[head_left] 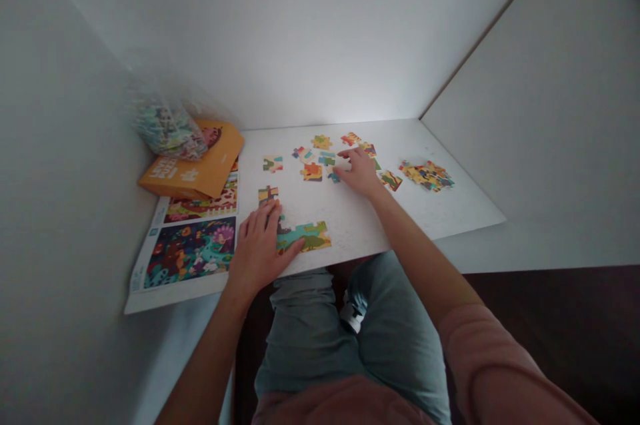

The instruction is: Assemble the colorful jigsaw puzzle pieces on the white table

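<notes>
Beside the picture sheet (187, 252) and orange box (193, 168), our left hand (260, 248) lies flat, fingers spread, pressing the joined puzzle section (305, 236) on the white tabletop (450, 208). Our right hand (359, 170), loosely open, fingertips touching loose pieces (320, 162), grips nothing; a small pile (427, 176) lies farther right.

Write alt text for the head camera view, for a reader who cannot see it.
A seated person's left hand rests flat on a joined strip of colourful cardboard jigsaw pieces at the near edge of a white table, while the right hand reaches among loose scattered puzzle pieces. An orange puzzle box and a printed picture sheet lie at left.
</notes>
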A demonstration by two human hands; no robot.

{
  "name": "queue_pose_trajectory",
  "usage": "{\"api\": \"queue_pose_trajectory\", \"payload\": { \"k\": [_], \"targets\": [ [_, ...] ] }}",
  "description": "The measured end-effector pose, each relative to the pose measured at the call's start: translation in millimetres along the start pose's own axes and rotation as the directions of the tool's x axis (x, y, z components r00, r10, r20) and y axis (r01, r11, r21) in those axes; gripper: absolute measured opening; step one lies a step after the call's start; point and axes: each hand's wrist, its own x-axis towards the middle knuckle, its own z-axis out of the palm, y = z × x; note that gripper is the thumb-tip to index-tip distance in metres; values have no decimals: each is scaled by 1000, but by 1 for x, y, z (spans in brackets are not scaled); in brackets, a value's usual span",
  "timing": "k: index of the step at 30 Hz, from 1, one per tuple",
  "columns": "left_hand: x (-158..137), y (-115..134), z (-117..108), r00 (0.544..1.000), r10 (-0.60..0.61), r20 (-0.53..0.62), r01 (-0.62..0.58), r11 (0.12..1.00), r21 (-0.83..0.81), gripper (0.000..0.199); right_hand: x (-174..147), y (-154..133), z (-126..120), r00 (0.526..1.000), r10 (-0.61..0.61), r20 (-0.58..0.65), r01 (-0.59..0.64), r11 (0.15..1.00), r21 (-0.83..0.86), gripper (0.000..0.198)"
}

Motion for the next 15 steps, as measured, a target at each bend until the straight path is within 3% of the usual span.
{"api": "queue_pose_trajectory", "payload": {
  "k": [3, 7, 11, 15],
  "targets": [
    [0, 1, 1, 1000, -7, -7, 7, 1000, -17, 88, 17, -11, 8, 992, 99, 80, -92, 992, -85, 59],
    [-1, 1, 1, 1000, -15, -15, 14, 999, -42, 85, 26, -14, 12, 992, 92, 92, -86, 994, -65, 61],
    [0, 2, 0, 1000, -26, -3, 26, 999, -43, 83, 27, -6, 12, 999, 27, 36, -32, 987, 155, 63],
    [0, 2, -1, 999, -32, 30, 33, 999, -29, 85, 19, -3, 8, 999, -33, 32, 14, 879, 477, 52]
  ]
}}
